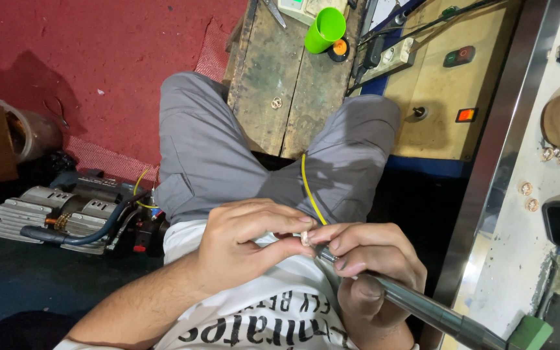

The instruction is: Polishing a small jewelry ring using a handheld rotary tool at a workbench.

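My left hand [244, 243] pinches a small pale part [304, 238] between thumb and fingertips, just above my lap. My right hand [367, 266] grips a grey metal rod-shaped tool [416, 304] whose tip meets that small part; its handle runs down to the lower right and ends at a green block [530, 333]. A thin yellow wire [308, 188] rises from the spot where the fingers meet, across my grey trousers. Both hands touch each other at the fingertips.
A worn wooden bench [280, 78] stands ahead between my knees, with a green cup [325, 30] on it. A yellowish control box [448, 84] with switches sits to the right, beside a metal-edged worktop [520, 214]. A grey motor unit [66, 214] lies on the floor at left, red carpet beyond.
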